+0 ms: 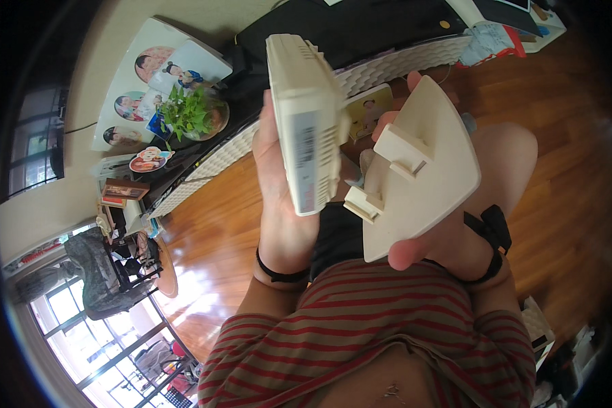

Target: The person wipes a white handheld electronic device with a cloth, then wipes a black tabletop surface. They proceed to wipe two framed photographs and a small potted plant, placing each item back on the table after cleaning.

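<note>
A: What's the left hand doing?

B: Holding a cream plastic box, gripped from the box's left. A striped label shows on the side facing up at us.

A: And the right hand?

B: It's holding a cream plate, just right of the box, with a gap showing between the two. The thumb is on the plate's near edge, fingers round the far one. Two small brackets stick out from the plate, toward the box.

A: Anything else about?

B: A leafy plant left of the box, and a black surface beyond the box.
</note>
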Action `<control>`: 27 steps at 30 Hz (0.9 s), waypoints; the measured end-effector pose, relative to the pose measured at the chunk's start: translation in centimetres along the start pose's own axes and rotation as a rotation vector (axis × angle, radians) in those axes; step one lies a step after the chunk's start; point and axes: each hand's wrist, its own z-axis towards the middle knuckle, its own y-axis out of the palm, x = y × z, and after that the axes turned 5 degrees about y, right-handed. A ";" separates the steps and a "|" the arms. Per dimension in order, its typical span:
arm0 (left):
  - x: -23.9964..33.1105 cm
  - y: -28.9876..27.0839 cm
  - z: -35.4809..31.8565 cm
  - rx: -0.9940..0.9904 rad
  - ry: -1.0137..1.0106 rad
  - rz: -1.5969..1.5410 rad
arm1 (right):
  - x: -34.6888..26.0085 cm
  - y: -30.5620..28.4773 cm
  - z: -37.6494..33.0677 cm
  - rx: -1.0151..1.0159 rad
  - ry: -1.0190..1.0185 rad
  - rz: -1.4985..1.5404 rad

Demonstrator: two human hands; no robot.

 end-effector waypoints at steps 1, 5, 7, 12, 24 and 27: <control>0.1 -0.1 0.1 0.006 -0.052 -0.068 | -0.1 0.1 -0.1 -0.020 0.041 0.039; -0.6 -1.4 0.3 0.002 -0.283 -0.458 | 0.3 1.0 -0.7 0.127 0.268 0.150; -1.1 -2.2 1.0 -0.083 -0.408 -0.598 | 0.7 1.4 -0.8 0.042 0.216 0.169; -1.3 -3.0 1.7 -0.167 -0.562 -0.744 | 1.2 1.7 -0.3 -0.196 0.186 0.206; 0.1 -0.3 0.1 -0.223 -0.027 0.120 | 1.3 -1.1 -1.4 0.053 0.398 0.539; 0.0 -0.1 -0.5 -0.207 0.213 0.411 | 1.6 -1.9 -1.4 0.055 0.441 0.594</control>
